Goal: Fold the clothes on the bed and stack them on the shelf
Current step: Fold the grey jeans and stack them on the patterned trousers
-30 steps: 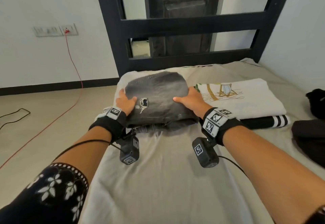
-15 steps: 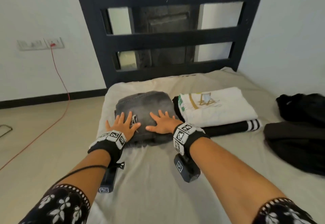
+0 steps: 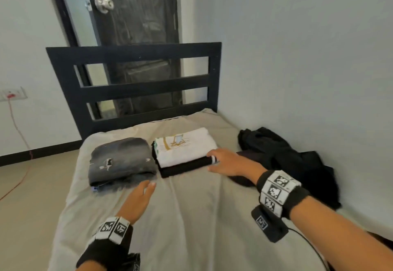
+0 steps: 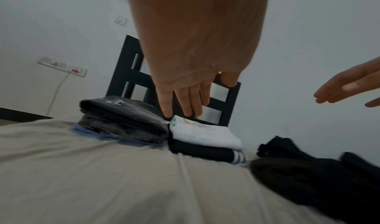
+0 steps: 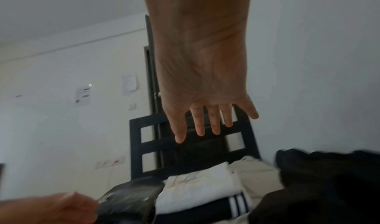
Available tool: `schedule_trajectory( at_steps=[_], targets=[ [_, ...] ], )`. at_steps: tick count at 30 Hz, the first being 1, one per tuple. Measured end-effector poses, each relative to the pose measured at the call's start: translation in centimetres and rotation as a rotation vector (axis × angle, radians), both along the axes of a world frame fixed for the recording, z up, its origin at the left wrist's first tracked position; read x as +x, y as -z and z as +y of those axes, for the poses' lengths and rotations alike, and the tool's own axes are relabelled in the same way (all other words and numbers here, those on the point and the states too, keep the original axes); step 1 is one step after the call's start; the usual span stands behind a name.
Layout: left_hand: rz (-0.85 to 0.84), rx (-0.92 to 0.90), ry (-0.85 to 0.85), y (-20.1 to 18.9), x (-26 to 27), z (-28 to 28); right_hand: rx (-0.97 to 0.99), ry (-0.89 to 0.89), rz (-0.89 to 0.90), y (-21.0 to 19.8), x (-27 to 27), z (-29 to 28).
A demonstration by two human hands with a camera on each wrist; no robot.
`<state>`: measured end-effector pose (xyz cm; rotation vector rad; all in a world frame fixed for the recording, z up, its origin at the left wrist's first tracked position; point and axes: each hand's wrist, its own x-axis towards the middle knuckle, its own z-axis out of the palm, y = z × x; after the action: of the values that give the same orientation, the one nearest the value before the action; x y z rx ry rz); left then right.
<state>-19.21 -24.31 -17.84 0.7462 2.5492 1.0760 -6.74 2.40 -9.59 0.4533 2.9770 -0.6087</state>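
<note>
Folded grey jeans (image 3: 121, 160) lie at the far left of the bed (image 3: 191, 217). Beside them a folded white shirt (image 3: 187, 147) with a beach-chair print sits on a folded black garment with white stripes (image 3: 185, 167). A heap of unfolded black clothes (image 3: 285, 160) lies at the right by the wall. My left hand (image 3: 138, 200) hovers open just in front of the jeans, holding nothing. My right hand (image 3: 225, 164) is open with fingers spread, over the striped end of the black garment and beside the heap. The wrist views show both palms (image 4: 185, 97) (image 5: 205, 122) with straight fingers above the bed.
A black slatted bed frame (image 3: 136, 87) stands at the far end, with a dark door (image 3: 136, 26) behind it. A grey wall (image 3: 297, 58) runs along the right. A wall socket with a red cable (image 3: 12, 96) is at the left, over the floor.
Both hands have lifted off the grey jeans. The left drew back toward me; the right swung right to the black garments. My head rose and turned right.
</note>
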Motion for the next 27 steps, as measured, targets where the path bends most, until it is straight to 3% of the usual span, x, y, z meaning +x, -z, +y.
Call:
schedule_trajectory(
  at_steps=[4, 8, 16, 23, 27],
  targets=[
    [-0.018, 0.057, 0.087, -1.8, 7.6, 4.6, 0.027, 0.151, 0.093, -4.2, 10.4, 5.1],
    [-0.032, 0.079, 0.2, -3.2, 13.5, 9.9, -0.009, 0.259, 0.095, -5.9, 20.1, 8.8],
    [0.006, 0.056, 0.355, -4.4, 22.0, 19.6, -0.095, 0.479, 0.106, -1.2, 35.0, 13.4],
    [-0.012, -0.078, 0.547, -1.5, 28.3, 25.6, -0.166, 0.589, -0.208, 6.0, 43.3, 14.5],
    [-0.034, -0.221, 0.683, 0.3, 32.8, 27.9, -0.154, 0.524, -0.511, 9.5, 45.5, 13.6]
  ],
)
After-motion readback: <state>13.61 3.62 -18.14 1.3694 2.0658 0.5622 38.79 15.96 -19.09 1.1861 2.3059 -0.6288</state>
